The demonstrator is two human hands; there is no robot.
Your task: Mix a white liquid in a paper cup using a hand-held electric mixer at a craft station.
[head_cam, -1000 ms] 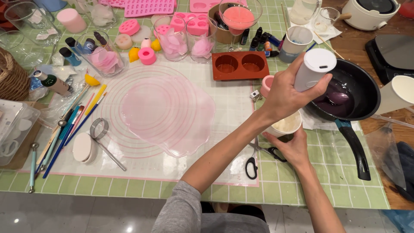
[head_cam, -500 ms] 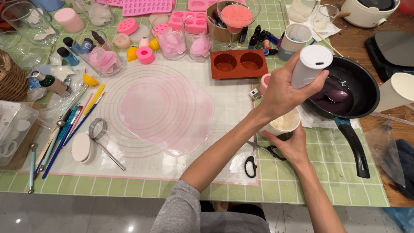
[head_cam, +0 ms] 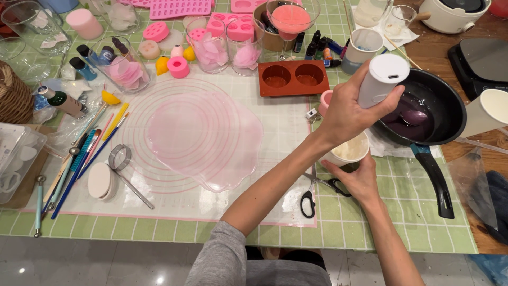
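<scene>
Matt white plastic bottle (head_cam: 382,79); glossy black pan (head_cam: 444,114); translucent silicone mat (head_cam: 206,139).

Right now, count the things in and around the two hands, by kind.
white cylinder, in the left hand: 1
cup, held by the right hand: 1
black pan: 1
scissors: 1
brown mould: 1
Total: 5

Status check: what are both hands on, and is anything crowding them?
Left hand grips white cylindrical container, upright. Right hand steadies small white cup. Black frying pan close right; black-handled scissors close left.
</scene>
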